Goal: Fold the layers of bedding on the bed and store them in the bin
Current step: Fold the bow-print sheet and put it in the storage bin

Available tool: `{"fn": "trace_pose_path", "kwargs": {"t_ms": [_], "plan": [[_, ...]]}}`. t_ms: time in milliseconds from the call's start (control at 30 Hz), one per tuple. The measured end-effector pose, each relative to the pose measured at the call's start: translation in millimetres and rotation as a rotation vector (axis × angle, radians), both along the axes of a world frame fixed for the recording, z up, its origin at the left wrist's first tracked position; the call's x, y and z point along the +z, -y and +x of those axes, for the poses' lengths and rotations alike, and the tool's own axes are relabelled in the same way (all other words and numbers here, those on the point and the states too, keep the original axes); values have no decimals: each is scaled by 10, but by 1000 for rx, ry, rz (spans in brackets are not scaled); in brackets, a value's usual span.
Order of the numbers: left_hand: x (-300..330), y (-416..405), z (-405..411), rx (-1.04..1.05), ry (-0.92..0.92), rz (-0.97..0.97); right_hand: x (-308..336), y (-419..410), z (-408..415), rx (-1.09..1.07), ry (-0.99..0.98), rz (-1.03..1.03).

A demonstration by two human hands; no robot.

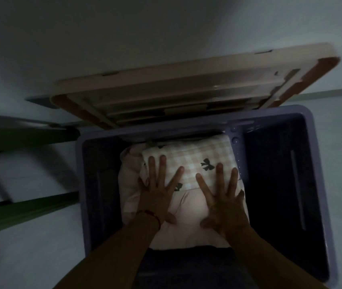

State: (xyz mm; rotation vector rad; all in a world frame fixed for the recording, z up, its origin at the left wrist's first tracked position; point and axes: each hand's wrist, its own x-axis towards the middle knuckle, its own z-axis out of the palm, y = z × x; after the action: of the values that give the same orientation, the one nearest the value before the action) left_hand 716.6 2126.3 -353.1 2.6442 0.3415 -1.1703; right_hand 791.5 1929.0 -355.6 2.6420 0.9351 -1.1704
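The one head-worn view looks steeply down from close above into the open bin (pixel 320 170) on the floor (pixel 40 257), facing the wall (pixel 145 28) behind it; edges bend with wide-angle distortion.

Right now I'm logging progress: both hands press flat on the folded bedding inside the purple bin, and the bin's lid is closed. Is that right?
Not quite: the lid is open, raised at the far side of the bin. The rest holds: the head view shows the left hand and right hand pressing flat, fingers spread, on the folded bedding inside the purple bin.
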Motion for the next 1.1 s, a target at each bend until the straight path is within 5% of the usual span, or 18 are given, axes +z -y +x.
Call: {"fn": "trace_pose_path", "kwargs": {"t_ms": [467, 700, 867, 1100], "plan": [[963, 294, -17, -160, 300, 53, 1099, 17, 75, -92, -86, 179], [1012, 372, 8, -153, 171, 183, 1195, 56, 36, -173, -111, 197], [791, 250, -156, 30, -5, 326, 983, 69, 154, -544, -153, 261], [244, 84, -47, 272, -112, 189, 342, 187, 480, -1049, -498, 236]]}}
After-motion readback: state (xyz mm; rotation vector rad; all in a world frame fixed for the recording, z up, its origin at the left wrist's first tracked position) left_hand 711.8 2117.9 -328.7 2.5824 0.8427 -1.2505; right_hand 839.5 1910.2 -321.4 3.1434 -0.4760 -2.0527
